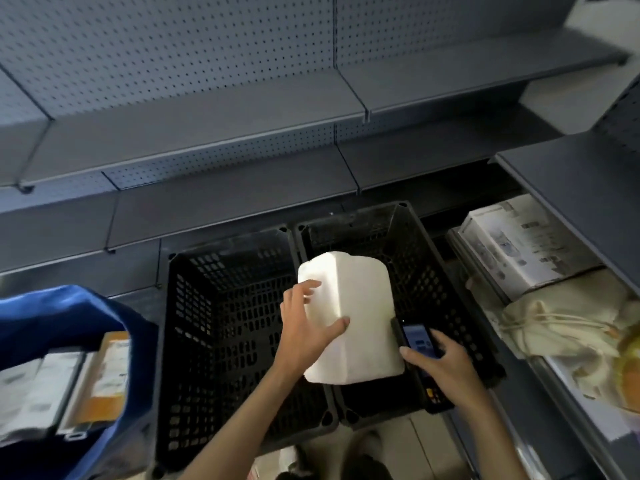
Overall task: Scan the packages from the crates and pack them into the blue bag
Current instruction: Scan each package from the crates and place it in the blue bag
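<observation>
My left hand (308, 323) grips a white wrapped package (360, 317) by its left side, holding it above the right black crate (440, 268). My right hand (443, 365) holds a handheld scanner (417, 339) with a lit blue screen, right beside the package's lower right edge. The left black crate (194, 306) looks bare inside. The blue bag (69, 313) stands open at the lower left, with several flat packages (52, 386) in it.
Grey perforated shelving (207, 140) runs behind the crates. On the right shelf lie a white printed box (519, 244), a beige drawstring cloth bag (554, 327) and something yellow (630, 368) at the frame edge.
</observation>
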